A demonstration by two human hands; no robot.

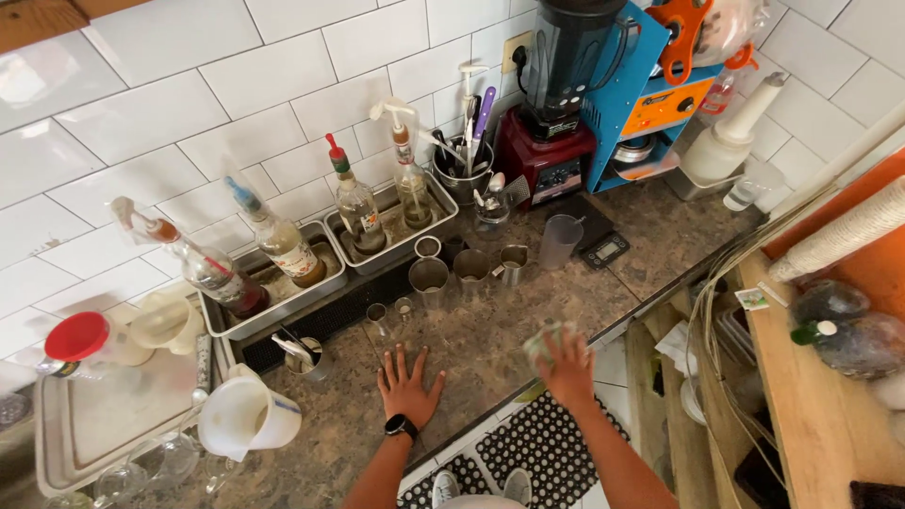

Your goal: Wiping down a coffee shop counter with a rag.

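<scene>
Pressing flat on the worktop, the left hand is spread wide and empty; a crumpled cloth is gripped by the right hand at the worktop's front edge. Just beyond the cloth, steel measuring cups could be knocked over by a wide swipe.

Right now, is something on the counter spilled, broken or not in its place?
Nothing stands out. The syrup bottles stand upright in their trays, the steel cups are upright, and no spill shows. The left hand lies flat on the counter; the right hand holds a blurred cloth.
</scene>
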